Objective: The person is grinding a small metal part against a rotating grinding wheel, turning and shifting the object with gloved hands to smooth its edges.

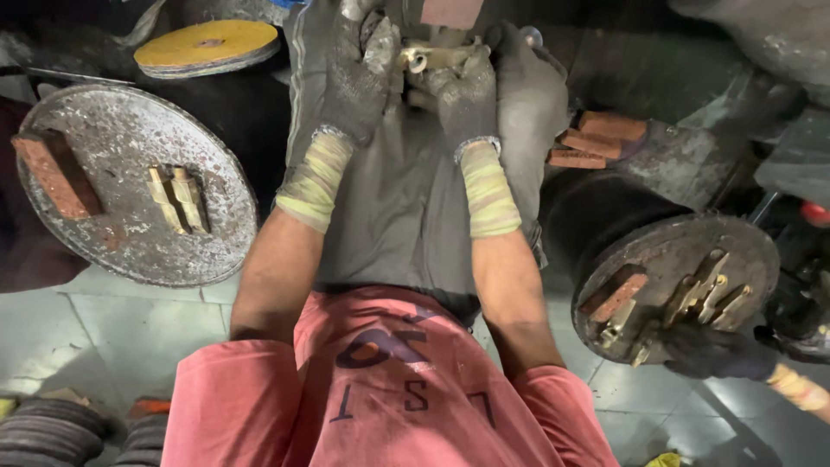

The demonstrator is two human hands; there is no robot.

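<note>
Nearest the camera, the person's pink shirt fills the bottom, and both bare forearms run up over a grey cloth point(406, 216) spread across the lap. Two grey work gloves with yellowish cuffs cover the hands, so fingers are hard to separate. The left hand point(354, 82) and the right hand point(467, 95) close together on one small brass fitting point(432, 59) at the top edge; each hand is clamped on it, and its upper end is partly hidden by the gloves and cut off by a dark machine part above.

To the left lies a round grey metal disc point(130, 186) bearing two brass pieces point(177, 199) side by side and one reddish brick point(56, 173). To the right, a second round plate point(683, 285) carries several brass pieces too jumbled to count, plus one brick; another person's dark-gloved hand point(713, 350) rests at its lower rim. Behind it, two or three more bricks point(596, 143) sit stacked. Farthest off, one yellow wheel point(207, 45) lies flat, its edge cropped.
</note>
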